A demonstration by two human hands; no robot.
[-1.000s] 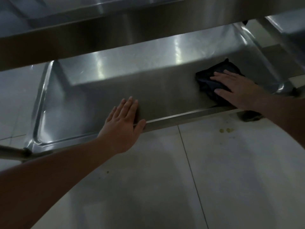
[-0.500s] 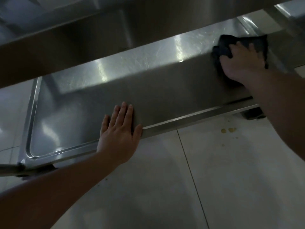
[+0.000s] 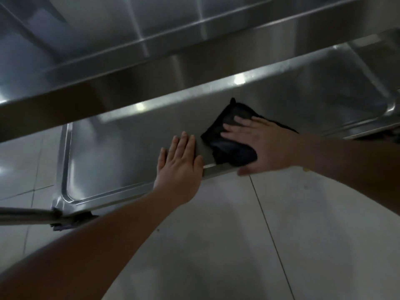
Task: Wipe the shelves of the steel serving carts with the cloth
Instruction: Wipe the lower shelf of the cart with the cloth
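Dark cloth lies bunched on the lower shelf of the steel cart, close to the shelf's near rim and roughly mid-length. Right hand lies flat on top of the cloth, fingers straight and spread, pressing it down onto the steel; thumb reaches over the near rim. Left hand rests flat on the near edge just beside the cloth, fingers straight and together, holding nothing; it appears to brace the cart. Judgement on step: a wiping pass along the lower shelf is in hand. The shelf's left part, out to the rounded corner, lies beyond the cloth and would probably remain to be covered; the right part toward the far corner shows dull reflections, but whether it is already clean cannot be told from sheen alone. Upper shelf crosses the top of the view as a steel band; its condition cannot be judged. Only one cart can be made out clearly, so other carts are unassessed. Tiled floor below shows small yellowish specks near the right forearm.
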